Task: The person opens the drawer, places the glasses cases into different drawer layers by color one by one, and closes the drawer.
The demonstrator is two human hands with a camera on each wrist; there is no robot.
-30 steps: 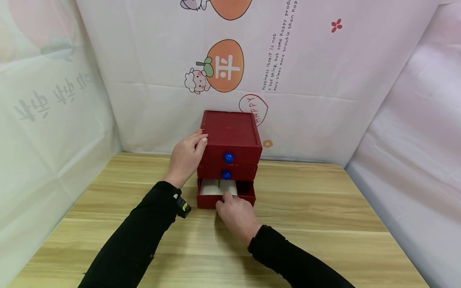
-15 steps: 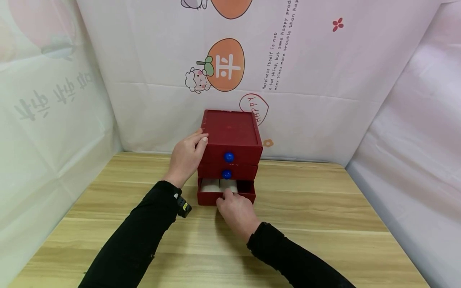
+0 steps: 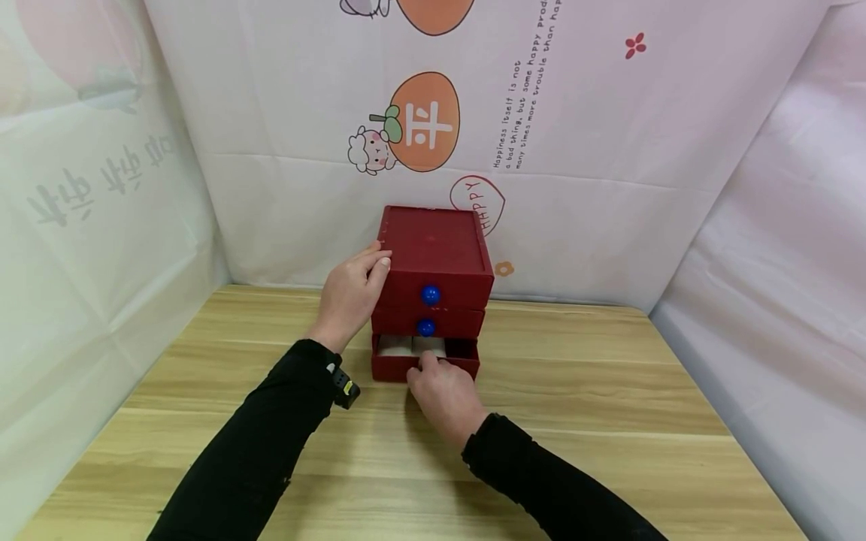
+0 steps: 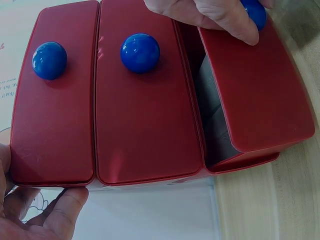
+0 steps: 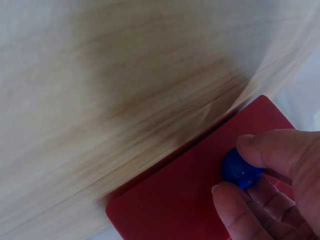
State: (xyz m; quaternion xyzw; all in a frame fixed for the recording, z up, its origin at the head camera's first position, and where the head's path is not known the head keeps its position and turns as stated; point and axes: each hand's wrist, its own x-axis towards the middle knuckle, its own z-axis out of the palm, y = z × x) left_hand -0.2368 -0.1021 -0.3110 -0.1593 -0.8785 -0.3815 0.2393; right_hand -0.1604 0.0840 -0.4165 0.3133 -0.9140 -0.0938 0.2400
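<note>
A small red drawer cabinet [image 3: 433, 244] with three drawers stands at the back of the table. My left hand [image 3: 348, 297] holds its upper left edge; in the left wrist view, fingertips [image 4: 70, 202] press its side. Thumb and fingers of my right hand [image 3: 446, 394] pinch the blue knob [image 5: 240, 170] of the bottom drawer [image 3: 389, 368]. That drawer is partly pulled out, and two pale blocks or boxes [image 3: 395, 346] lie in its left and middle part. The top drawer [image 4: 55, 115] and middle drawer [image 4: 145, 115] are closed, each with a round blue knob.
The cabinet stands on a wood-grain table [image 3: 575, 406]. Behind it hangs a white printed cloth [image 3: 291, 210], with more white cloth [image 3: 778, 300] on both sides. A black device [image 3: 345, 388] is worn at the left wrist.
My right hand has moved slightly away from me, and the bottom drawer has slid further into the cabinet. Less of the pale contents shows. My left hand stays put.
</note>
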